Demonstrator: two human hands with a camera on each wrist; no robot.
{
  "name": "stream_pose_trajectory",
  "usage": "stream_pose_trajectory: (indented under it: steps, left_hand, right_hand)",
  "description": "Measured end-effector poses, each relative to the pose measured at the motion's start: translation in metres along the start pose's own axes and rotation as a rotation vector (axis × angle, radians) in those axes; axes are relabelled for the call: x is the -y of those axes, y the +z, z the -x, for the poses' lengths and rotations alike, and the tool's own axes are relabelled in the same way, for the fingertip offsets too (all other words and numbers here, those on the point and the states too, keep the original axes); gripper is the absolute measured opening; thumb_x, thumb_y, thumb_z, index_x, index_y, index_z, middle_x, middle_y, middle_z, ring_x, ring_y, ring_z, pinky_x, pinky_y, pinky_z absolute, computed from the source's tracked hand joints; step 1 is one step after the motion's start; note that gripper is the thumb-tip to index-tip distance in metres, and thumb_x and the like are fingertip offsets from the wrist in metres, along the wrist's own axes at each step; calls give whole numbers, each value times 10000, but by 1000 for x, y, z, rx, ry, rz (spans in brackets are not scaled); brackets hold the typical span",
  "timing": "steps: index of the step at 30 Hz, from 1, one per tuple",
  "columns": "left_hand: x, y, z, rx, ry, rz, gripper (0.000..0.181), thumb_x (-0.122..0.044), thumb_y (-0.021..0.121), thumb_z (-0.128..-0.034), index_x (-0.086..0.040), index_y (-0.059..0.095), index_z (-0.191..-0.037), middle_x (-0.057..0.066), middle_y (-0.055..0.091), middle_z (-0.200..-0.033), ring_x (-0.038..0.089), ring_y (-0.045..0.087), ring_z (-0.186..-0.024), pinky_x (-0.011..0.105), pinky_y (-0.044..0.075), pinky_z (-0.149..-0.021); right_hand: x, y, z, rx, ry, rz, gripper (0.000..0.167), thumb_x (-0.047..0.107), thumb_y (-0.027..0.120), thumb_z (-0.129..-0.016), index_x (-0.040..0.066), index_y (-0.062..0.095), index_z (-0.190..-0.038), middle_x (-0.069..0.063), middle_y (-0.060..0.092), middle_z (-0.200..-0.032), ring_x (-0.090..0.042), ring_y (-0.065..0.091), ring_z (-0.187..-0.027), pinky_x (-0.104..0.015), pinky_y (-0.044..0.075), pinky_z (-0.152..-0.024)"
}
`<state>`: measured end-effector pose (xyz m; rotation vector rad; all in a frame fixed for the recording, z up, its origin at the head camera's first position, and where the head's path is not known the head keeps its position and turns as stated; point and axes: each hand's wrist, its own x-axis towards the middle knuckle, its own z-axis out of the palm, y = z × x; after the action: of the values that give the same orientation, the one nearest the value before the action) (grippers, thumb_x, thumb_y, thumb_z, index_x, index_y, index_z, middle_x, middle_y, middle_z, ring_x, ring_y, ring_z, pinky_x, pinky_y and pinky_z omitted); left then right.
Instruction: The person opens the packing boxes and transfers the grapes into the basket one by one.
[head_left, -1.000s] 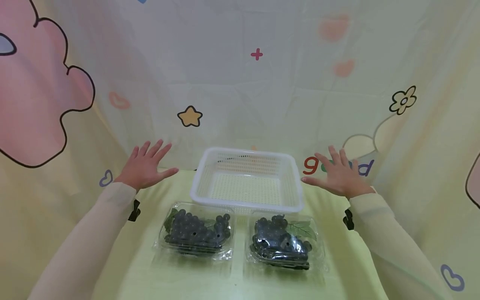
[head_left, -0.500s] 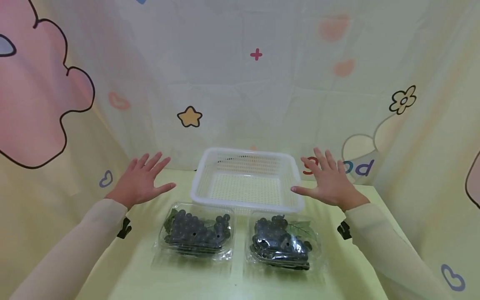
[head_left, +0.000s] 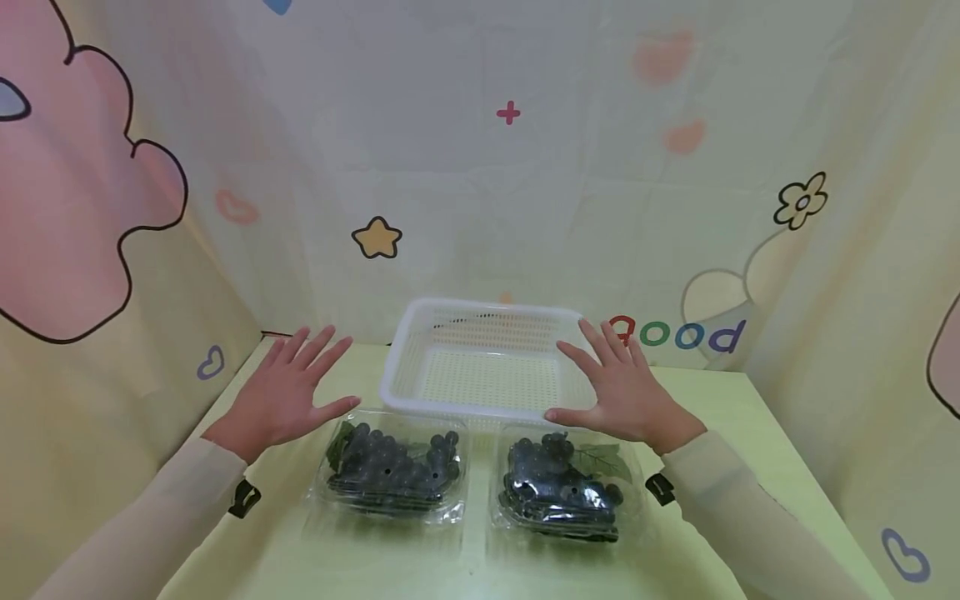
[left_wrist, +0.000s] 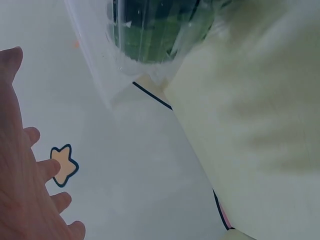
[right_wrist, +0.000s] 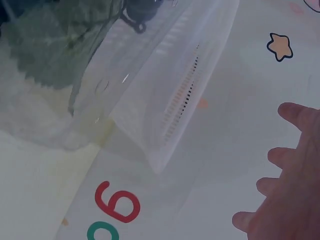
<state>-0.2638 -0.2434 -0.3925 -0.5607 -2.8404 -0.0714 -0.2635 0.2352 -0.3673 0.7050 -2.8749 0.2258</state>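
Observation:
Two clear plastic boxes of dark grapes lie side by side on the table: a left grape box [head_left: 393, 467] and a right grape box [head_left: 561, 487]. Behind them stands a white plastic basket [head_left: 491, 410] with perforated walls and nothing inside. My left hand [head_left: 281, 396], fingers spread, hovers at the upper left of the left box, its thumb near the lid's corner. Over the basket's right end and behind the right box is my right hand [head_left: 626, 392], also spread and holding nothing. In the right wrist view the basket [right_wrist: 182, 95] and right box [right_wrist: 55, 55] lie beside the hand.
The pale yellow-green table [head_left: 472, 562] carries the boxes and basket. A printed curtain [head_left: 480, 183] hangs close behind the basket and along both sides. A black strap piece [head_left: 244, 498] sits at the left wrist, another [head_left: 661, 488] at the right.
Both hands have come down and nearer to the boxes. The right hand has moved left, from beside the basket to over its right end. Boxes and basket have stayed put.

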Motion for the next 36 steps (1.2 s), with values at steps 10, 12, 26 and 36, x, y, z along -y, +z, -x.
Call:
stream_pose_trajectory:
  steps: [10,12,26,36]
  left_hand:
    - [-14,8,25,-8,3,37,917,-716,548,-924,-225,256,-1641,132,217,-1709,454,152,-1567,653,117,-1246]
    - [-16,12,30,-14,5,47,912,-716,551,-923,-226,268,-1638,132,227,-1706,455,165,-1563,656,124,-1243]
    - [-13,29,53,-43,-4,162,818,-599,563,-979,-204,274,-1635,152,266,-1687,459,210,-1544,660,183,-1218]
    - [-13,39,64,3,-101,344,796,-549,543,-1016,-195,213,-1647,179,290,-1666,481,234,-1524,712,293,-1140]
  right_hand:
    - [48,12,5,-4,-105,-8,1024,841,580,-797,255,353,-1606,-116,108,-1734,-411,55,-1597,-717,103,-1219]
    - [55,15,6,-9,-125,-16,1034,869,553,-792,261,356,-1605,-112,112,-1734,-400,60,-1599,-708,110,-1224]
    - [97,43,7,29,-170,-86,999,845,541,-827,302,291,-1627,-15,29,-1747,-309,10,-1616,-661,73,-1253]
    - [126,58,7,78,-215,-164,979,822,565,-835,313,290,-1625,6,19,-1747,-312,-14,-1613,-638,82,-1263]
